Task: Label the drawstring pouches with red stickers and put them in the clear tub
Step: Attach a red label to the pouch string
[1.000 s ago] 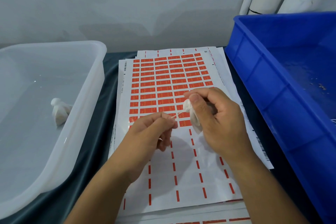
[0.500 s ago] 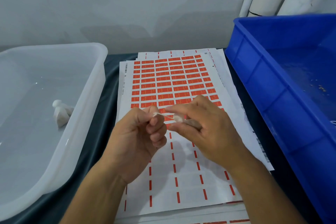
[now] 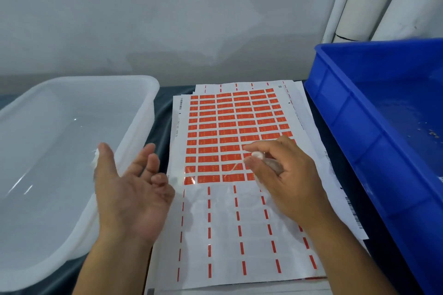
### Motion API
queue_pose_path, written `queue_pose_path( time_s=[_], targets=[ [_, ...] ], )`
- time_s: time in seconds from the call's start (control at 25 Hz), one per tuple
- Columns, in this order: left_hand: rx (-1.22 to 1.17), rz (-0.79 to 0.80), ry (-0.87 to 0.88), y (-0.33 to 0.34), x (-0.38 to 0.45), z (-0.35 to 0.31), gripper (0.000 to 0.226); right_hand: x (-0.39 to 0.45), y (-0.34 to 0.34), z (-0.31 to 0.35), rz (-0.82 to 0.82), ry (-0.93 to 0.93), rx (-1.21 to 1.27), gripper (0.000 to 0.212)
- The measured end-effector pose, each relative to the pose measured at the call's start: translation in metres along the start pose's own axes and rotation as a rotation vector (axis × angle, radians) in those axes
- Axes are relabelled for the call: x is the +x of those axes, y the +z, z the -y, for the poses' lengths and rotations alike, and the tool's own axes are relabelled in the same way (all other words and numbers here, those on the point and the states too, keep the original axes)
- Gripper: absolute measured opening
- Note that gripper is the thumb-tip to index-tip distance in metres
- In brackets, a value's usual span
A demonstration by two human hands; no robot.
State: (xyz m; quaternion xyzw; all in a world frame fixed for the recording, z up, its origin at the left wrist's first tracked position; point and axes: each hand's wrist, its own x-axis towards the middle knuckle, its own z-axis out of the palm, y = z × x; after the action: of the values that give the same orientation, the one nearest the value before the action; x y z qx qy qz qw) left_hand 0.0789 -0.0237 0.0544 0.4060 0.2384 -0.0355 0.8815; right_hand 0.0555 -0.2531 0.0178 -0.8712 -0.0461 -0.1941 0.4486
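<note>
Our left hand (image 3: pixel 129 189) has released the drawstring, palm open; right hand (image 3: pixel 282 172) pinches the pouch (image 3: pixel 266 161); next we peel a sticker (image 3: pixel 208 178).

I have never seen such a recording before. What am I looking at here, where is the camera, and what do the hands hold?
There is no machine: a person works with bare hands, and the camera sits on their head, looking down. The right hand pinches a small white drawstring pouch above a sheet of red stickers; its string hangs loose. The left hand is open, palm up, and holds nothing. At the left stands a clear tub; something white in it shows beside the left thumb, mostly hidden. At the right stands a blue crate.
</note>
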Motion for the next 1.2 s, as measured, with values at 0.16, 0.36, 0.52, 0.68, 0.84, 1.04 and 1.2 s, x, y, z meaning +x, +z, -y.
queue_pose_path(
  time_s=[0.16,0.36,0.52,0.68,0.84,1.04,1.2],
  targets=[
    [-0.067,-0.095,0.031,0.001,0.003,0.005,0.062,-0.001,-0.001,0.000,-0.023,0.002,0.047,0.013],
    [-0.052,-0.157,0.172,0.017,0.011,0.013,0.047,-0.001,-0.002,-0.001,-0.055,0.033,0.065,0.016],
    [0.066,-0.219,0.237,0.033,0.009,0.037,0.038,-0.001,-0.002,-0.002,-0.069,0.063,0.095,0.014],
    [0.124,-0.229,0.268,0.038,0.009,0.050,0.034,0.001,-0.004,-0.002,-0.084,0.093,0.143,0.009],
    [0.155,-0.118,0.201,0.034,0.007,0.059,0.038,0.001,-0.004,-0.006,-0.101,0.160,0.219,0.014],
    [0.610,0.140,0.198,0.032,0.008,0.070,0.017,0.003,-0.006,-0.010,-0.108,0.241,0.302,0.025],
    [1.276,0.460,0.422,0.046,0.012,0.085,0.012,0.005,-0.005,-0.010,-0.102,0.266,0.380,0.020]
  ],
)
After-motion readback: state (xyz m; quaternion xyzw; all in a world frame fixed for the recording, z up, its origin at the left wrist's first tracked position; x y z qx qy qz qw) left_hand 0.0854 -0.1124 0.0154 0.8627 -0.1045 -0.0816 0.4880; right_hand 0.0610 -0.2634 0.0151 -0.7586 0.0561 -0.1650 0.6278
